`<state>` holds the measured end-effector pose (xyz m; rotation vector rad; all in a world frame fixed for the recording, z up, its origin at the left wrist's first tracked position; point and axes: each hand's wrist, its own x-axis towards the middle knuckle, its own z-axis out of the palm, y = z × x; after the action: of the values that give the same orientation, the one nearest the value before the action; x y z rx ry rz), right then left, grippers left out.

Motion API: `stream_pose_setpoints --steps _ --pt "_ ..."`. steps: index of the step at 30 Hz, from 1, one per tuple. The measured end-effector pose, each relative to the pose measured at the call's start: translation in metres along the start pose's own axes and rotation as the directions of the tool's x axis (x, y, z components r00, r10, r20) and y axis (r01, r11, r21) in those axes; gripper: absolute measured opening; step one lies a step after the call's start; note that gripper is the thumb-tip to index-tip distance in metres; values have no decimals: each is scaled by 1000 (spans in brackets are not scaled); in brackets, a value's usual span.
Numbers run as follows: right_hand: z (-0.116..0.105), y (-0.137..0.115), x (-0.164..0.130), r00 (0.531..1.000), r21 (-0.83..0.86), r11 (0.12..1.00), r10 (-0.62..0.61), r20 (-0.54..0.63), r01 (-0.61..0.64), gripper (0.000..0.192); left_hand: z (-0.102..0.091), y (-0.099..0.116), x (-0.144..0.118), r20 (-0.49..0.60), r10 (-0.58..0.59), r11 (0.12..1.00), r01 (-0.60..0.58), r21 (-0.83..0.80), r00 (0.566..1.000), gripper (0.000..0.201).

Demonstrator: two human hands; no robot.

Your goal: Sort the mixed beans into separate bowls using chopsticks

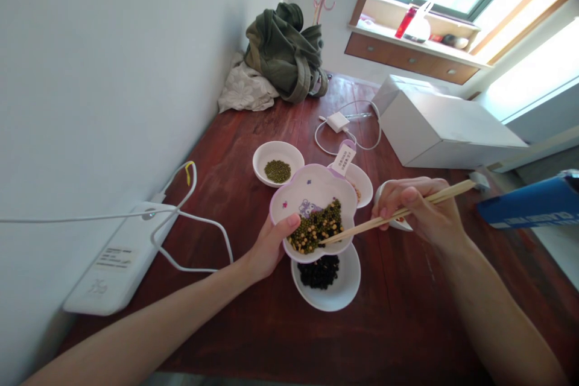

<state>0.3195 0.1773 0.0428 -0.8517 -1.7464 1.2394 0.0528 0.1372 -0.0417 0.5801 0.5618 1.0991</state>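
My left hand (271, 244) grips the near left rim of a flower-shaped bowl (296, 187), white with a purple edge, thumb over the rim. The bowl is tilted and holds mixed green and yellow beans (316, 226). Held in my right hand (418, 205), a pair of wooden chopsticks (366, 225) reaches its tips into the beans. Partly beneath the flower bowl stands a white bowl (346, 289) of black beans (319, 272). Behind left is a white bowl (260, 163) of green beans (277, 171). Other white bowls (365, 180) are partly hidden, one behind my right hand.
A white power strip (120, 265) with cables lies along the left wall. At the back are a green bag (284, 51), a patterned cloth (248, 87) and a white charger (337, 122). A white box (443, 123) and a blue package (534, 200) stand on the right.
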Motion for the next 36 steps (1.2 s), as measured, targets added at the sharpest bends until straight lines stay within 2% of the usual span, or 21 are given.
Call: stream_pose_setpoints --steps 12,19,29,36 --pt "2 4 2 999 22 999 -44 16 44 42 -3 -2 0 -8 -12 1000 12 -15 1000 84" --pt "1 0 3 988 40 987 -157 6 157 44 -1 0 0 -6 -23 1000 23 0 1000 82" --pt "4 -4 2 985 -61 983 -175 -2 175 44 -1 -1 0 -6 -30 999 30 -11 1000 83" --pt "6 0 4 972 -49 973 -221 80 225 44 0 0 1 33 14 1000 -13 -21 999 79"
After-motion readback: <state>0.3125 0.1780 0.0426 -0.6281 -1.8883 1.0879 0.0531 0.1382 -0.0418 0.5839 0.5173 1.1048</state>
